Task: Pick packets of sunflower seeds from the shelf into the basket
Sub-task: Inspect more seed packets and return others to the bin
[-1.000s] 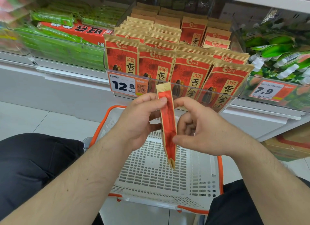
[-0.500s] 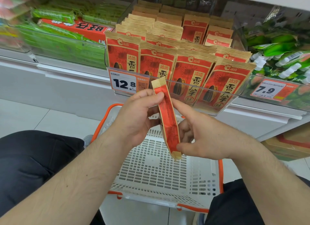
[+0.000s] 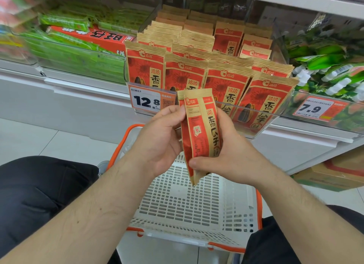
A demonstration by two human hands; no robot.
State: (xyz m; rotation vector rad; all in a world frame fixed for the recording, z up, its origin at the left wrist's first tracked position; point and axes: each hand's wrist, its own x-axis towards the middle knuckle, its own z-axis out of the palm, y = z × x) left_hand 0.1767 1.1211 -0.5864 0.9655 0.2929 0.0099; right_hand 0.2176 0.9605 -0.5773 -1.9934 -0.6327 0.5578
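We've got one sunflower seed packet [image 3: 201, 134] gripped upright in both left hand [image 3: 161, 139] and right hand [image 3: 230, 155]; lower it flat toward the white basket's [image 3: 189, 200] centre before letting go

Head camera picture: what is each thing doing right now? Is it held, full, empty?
Packet: upright, held over the basket by both hands.
Left hand: grips the packet's upper left edge.
Right hand: grips the packet's lower part, thumb in front.
Basket: on the floor, no packet seen inside.
Shelf bin: full of upright seed packets.
12.8 tag: clipped to the bin front.
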